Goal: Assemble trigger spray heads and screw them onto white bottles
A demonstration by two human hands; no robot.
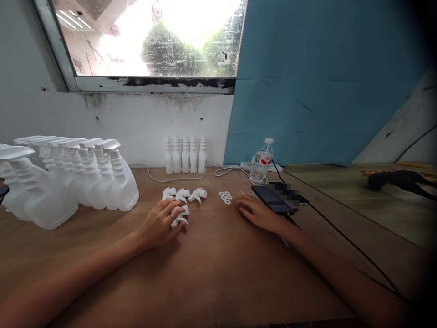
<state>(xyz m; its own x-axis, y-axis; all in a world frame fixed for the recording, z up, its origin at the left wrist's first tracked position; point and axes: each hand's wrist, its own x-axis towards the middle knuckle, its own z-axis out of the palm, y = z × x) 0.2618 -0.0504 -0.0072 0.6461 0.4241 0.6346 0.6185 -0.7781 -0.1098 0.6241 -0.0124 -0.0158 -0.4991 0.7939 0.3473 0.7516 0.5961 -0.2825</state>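
My left hand, a ring on one finger, is closed around a white trigger spray head low over the table. Just beyond its fingers lie more white trigger spray heads, one of them this spray head at the right of the row. My right hand rests palm down beside the phone, its fingers loosely curved and apart with nothing visible in them. Its fingertips are close to thin white tubes, partly hidden by the hand. Several small white washers sit between the two hands.
White spray bottles stand in rows at left. Several slim white bottles line the back wall. On the right are a water bottle, a dark phone and a black cable. A white cord runs along the back.
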